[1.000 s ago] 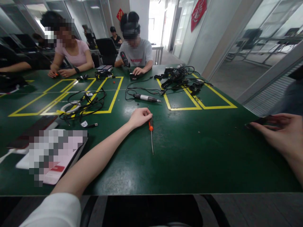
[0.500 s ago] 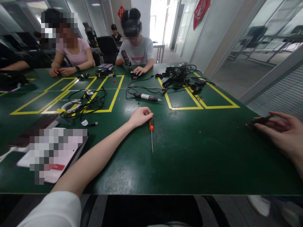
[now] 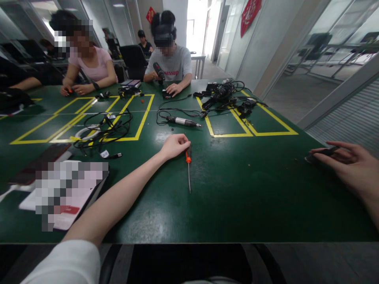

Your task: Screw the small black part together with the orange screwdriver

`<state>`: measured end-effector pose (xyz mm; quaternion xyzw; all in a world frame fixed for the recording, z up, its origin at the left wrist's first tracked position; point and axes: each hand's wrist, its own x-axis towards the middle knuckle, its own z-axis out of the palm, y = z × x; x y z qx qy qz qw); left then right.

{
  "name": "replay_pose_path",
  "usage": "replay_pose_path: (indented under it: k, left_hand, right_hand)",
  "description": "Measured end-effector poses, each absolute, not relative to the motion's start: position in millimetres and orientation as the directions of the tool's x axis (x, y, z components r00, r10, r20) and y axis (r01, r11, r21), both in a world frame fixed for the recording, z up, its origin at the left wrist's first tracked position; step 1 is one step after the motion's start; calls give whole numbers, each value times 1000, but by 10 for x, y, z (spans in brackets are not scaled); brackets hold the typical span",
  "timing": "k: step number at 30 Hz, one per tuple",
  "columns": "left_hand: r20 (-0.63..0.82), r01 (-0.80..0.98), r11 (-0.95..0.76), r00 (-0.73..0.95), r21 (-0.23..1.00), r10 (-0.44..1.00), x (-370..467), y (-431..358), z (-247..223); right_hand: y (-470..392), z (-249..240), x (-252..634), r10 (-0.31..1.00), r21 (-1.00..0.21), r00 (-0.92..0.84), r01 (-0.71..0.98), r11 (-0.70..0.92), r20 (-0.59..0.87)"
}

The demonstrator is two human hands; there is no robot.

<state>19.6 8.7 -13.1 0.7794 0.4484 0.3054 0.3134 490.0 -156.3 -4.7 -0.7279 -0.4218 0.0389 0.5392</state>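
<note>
My left hand (image 3: 175, 145) rests at the middle of the green table, its fingers closed round the handle of a screwdriver (image 3: 188, 159). The screwdriver has an orange collar, and its metal shaft points toward me over the tabletop. Far to the right, my right hand (image 3: 352, 159) grips a small dark object (image 3: 327, 151) between thumb and fingers, close to the table surface. The fingers partly cover that object, so its kind is unclear. Beyond my left hand lies a silver and black electric screwdriver (image 3: 183, 121) with a cord.
Black cables (image 3: 222, 96) lie tangled at the back right, and more cables (image 3: 103, 126) sit left of centre. A phone (image 3: 38, 163) and a notebook-like stack (image 3: 79, 189) lie at left. Opposite, a person (image 3: 170, 65) holds a power tool; another person (image 3: 91, 65) sits beside them.
My right hand, with the dark object, has shifted slightly left. My left hand and the screwdriver stay almost where they were; the whole view has drifted slightly.
</note>
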Motion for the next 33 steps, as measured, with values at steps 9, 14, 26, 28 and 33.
replay_pose_path:
  k: [9,14,26,28,33]
  left_hand:
    - [194,509,-397,406,763,893,205,87,-131]
    - [188,517,-393,404,761,895,212,90,-125]
    - [184,523,-385,395,760,900,211,83,-114]
    - [186,521,-387,396,761,899,213,82,-116]
    - [187,518,-388,398,762,898,223,85,-130]
  right_hand:
    - [-1593,111,4646,664,-880,698,458,-124,270]
    - [-1600,144,4589,647,-882,720,446,-154,251]
    - [-1620,217,4518,676,-856,699,477,-200,232]
    - [-1606,164,4579,701,-858,675,481,-181,230]
    - [-1572,59,4870,666,-841,620,541,19,414]
